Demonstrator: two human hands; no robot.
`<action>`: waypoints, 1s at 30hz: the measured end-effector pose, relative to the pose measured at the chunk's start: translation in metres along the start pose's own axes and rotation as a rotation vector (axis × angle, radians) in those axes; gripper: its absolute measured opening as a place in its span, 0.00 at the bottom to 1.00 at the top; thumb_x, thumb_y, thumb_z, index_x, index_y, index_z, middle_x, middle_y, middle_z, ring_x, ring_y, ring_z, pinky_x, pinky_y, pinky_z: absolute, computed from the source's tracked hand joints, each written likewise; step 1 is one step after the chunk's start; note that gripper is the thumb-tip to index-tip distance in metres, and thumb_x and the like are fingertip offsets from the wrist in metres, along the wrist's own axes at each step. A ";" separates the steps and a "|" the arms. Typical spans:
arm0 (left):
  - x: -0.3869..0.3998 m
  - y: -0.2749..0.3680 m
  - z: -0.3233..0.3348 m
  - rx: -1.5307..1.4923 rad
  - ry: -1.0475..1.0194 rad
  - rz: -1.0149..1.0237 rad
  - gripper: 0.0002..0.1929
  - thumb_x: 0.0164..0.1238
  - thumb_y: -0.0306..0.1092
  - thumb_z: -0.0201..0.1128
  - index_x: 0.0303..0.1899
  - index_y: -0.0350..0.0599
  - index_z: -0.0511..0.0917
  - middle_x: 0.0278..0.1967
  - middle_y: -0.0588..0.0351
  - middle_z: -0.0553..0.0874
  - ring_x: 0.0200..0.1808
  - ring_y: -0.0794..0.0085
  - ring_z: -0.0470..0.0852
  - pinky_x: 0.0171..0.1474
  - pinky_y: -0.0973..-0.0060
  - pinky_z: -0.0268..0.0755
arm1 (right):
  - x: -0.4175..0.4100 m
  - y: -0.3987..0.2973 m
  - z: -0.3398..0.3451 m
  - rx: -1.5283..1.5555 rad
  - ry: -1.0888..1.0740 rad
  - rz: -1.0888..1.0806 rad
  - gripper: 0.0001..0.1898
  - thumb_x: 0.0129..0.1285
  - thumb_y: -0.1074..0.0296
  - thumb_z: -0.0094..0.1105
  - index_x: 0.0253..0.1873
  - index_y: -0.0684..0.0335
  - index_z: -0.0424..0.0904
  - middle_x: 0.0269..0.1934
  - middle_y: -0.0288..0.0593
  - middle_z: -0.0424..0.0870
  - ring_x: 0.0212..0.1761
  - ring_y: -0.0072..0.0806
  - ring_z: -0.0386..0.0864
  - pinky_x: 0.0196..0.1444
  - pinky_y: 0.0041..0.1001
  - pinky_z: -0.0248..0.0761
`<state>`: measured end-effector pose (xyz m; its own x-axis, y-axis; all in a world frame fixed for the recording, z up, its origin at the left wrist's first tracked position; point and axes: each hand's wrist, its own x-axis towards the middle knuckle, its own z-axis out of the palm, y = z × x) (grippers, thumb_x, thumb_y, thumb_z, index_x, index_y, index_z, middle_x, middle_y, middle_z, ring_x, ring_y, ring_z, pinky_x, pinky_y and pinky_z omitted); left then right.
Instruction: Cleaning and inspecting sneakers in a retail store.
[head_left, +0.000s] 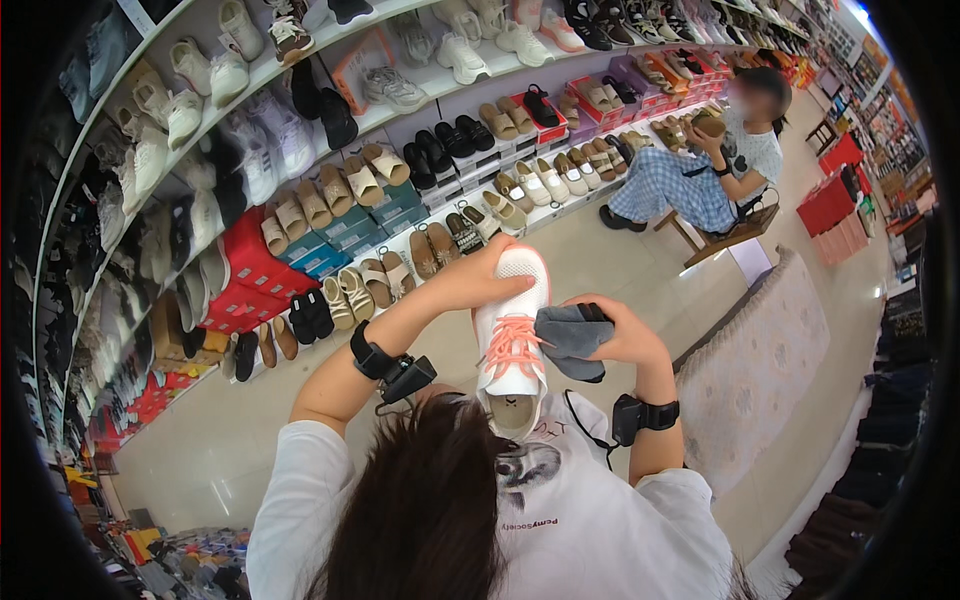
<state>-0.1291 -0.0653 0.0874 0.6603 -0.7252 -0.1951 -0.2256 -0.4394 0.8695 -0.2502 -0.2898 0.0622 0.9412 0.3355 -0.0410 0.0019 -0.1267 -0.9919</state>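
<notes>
A white mesh sneaker (517, 300) with coral-pink laces (516, 345) is held up in front of my chest. Its toe points away from me, and the open collar faces my body. My left hand (491, 279) grips it around the toe, with the thumb lying across the mesh upper. In my right hand (634, 330) is a folded dark grey cloth (574, 334), pressed against the side of the shoe near the laces. The fingers behind the cloth are partly hidden, as is the sole of the sneaker.
Shelves (420, 90) full of shoes curve along the left and far side, with sandals (337, 191) on stacked boxes (262, 262). A seated person (720, 165) on a wooden chair (720, 244) holds a shoe. A fabric-covered bench (757, 360) stands to my right.
</notes>
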 end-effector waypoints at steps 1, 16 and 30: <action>0.003 -0.002 -0.002 0.010 0.007 0.038 0.32 0.53 0.54 0.59 0.54 0.43 0.63 0.43 0.46 0.78 0.43 0.61 0.79 0.46 0.72 0.69 | 0.004 -0.002 -0.006 -0.003 -0.001 -0.009 0.32 0.33 0.71 0.69 0.51 0.64 0.70 0.44 0.40 0.76 0.47 0.27 0.72 0.53 0.29 0.64; 0.020 0.005 0.000 0.075 -0.032 0.071 0.29 0.54 0.51 0.60 0.52 0.43 0.64 0.40 0.46 0.79 0.41 0.63 0.79 0.43 0.73 0.70 | 0.008 -0.044 0.000 -0.197 0.123 -0.098 0.34 0.33 0.66 0.67 0.52 0.63 0.70 0.45 0.41 0.75 0.49 0.27 0.72 0.53 0.27 0.63; 0.025 0.029 0.004 0.036 -0.143 0.022 0.25 0.57 0.41 0.60 0.52 0.42 0.61 0.44 0.51 0.74 0.46 0.71 0.74 0.48 0.76 0.66 | 0.022 -0.041 -0.012 -0.179 0.533 -0.200 0.31 0.33 0.69 0.64 0.51 0.60 0.72 0.41 0.46 0.77 0.43 0.33 0.75 0.48 0.28 0.67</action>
<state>-0.1215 -0.0981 0.1055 0.5464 -0.8020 -0.2414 -0.2663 -0.4397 0.8578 -0.2253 -0.2880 0.1031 0.9565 -0.1401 0.2560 0.2097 -0.2802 -0.9368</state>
